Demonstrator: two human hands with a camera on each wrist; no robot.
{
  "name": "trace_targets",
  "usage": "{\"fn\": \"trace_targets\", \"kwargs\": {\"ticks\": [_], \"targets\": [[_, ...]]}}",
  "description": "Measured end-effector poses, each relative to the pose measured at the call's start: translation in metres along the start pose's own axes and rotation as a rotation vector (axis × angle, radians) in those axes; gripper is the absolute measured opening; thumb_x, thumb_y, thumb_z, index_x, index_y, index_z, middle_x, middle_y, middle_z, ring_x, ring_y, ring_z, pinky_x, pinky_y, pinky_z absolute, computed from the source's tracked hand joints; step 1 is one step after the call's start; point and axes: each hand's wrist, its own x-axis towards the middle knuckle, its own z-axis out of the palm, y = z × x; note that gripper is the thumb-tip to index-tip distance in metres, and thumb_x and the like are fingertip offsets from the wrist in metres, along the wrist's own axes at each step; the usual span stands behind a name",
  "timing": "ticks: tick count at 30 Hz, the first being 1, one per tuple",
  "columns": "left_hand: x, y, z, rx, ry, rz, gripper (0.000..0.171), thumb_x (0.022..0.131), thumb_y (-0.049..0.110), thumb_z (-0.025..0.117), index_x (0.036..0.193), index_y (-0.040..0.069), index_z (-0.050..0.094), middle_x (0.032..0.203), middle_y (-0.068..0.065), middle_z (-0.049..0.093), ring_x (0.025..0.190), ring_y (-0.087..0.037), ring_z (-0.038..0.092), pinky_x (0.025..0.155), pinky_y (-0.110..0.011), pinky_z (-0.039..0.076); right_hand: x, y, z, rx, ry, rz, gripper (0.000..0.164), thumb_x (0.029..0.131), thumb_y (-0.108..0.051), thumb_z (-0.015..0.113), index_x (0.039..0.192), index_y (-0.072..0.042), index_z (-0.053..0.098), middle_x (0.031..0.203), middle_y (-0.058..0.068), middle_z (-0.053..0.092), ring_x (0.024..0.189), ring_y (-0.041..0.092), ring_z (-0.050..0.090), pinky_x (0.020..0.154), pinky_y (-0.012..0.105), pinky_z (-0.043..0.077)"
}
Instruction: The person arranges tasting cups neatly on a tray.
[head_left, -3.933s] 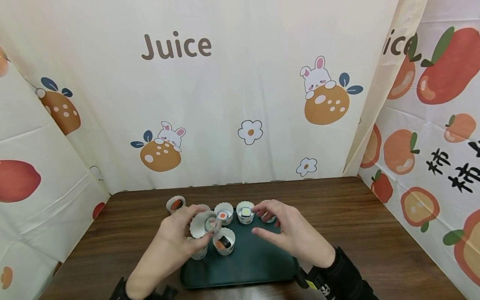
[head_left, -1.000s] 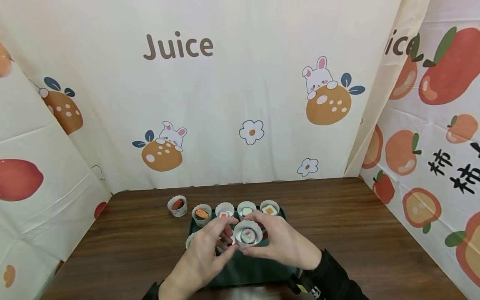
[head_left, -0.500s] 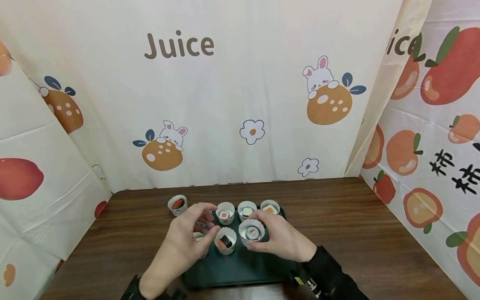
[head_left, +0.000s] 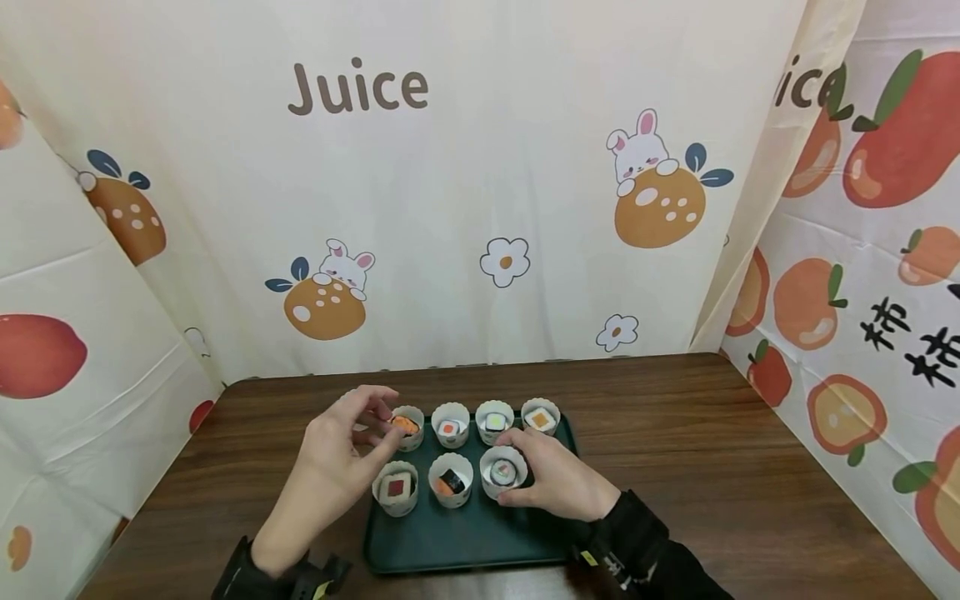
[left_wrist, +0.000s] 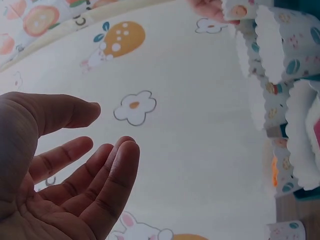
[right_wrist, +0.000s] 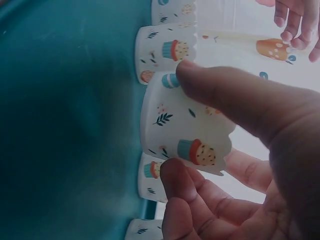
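Observation:
My right hand (head_left: 561, 478) holds a white scalloped paper cup (head_left: 489, 461) between thumb and fingers. A round sushi roll piece (head_left: 503, 472) lies inside it. The right wrist view shows the cup's printed cupcakes (right_wrist: 197, 151) and its base close against the green tray (head_left: 465, 546). My left hand (head_left: 341, 458) hovers at the left with fingers loosely bent, holding nothing; near its fingertips is a cup with an orange-topped sushi (head_left: 406, 425). Left of the held cup stand a cup with black-banded sushi (head_left: 451, 482) and one with a square, dark-red-centred piece (head_left: 395, 488).
Along the tray's back edge stand more cups, with an orange-red-centred roll (head_left: 448, 428), a green-centred roll (head_left: 495, 422) and a yellow-orange-centred roll (head_left: 540, 419). The wooden table (head_left: 675, 433) meets a printed curtain (head_left: 450, 183) behind.
The cup with the round roll passed from my left hand to my right and came down at the front row. My left hand released it and drew back left, over the separate far-left cup.

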Motion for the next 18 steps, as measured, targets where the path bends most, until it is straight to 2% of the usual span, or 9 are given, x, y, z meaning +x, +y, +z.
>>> {"fn": "trace_targets", "kwargs": {"ticks": [8, 18], "targets": [[0.003, -0.01, -0.002, 0.025, 0.012, -0.006, 0.037, 0.089, 0.002, 0.085, 0.121, 0.009, 0.069, 0.096, 0.0, 0.068, 0.083, -0.009, 0.069, 0.071, -0.023, 0.063, -0.001, 0.003, 0.003, -0.02, -0.025, -0.018, 0.059, 0.09, -0.028, 0.089, 0.141, -0.016, 0.061, 0.126, 0.003, 0.065, 0.111, 0.019, 0.061, 0.096, 0.036, 0.054], [0.008, -0.021, -0.009, 0.059, 0.009, -0.033, 0.036, 0.091, 0.008, 0.086, 0.123, 0.009, 0.069, 0.097, -0.002, 0.07, 0.085, -0.015, 0.071, 0.068, -0.025, 0.06, 0.0, 0.007, 0.004, -0.015, -0.036, 0.008, 0.07, 0.091, -0.029, 0.088, 0.151, -0.011, 0.058, 0.121, 0.004, 0.066, 0.093, 0.009, 0.055, 0.081, 0.027, 0.047]]}}
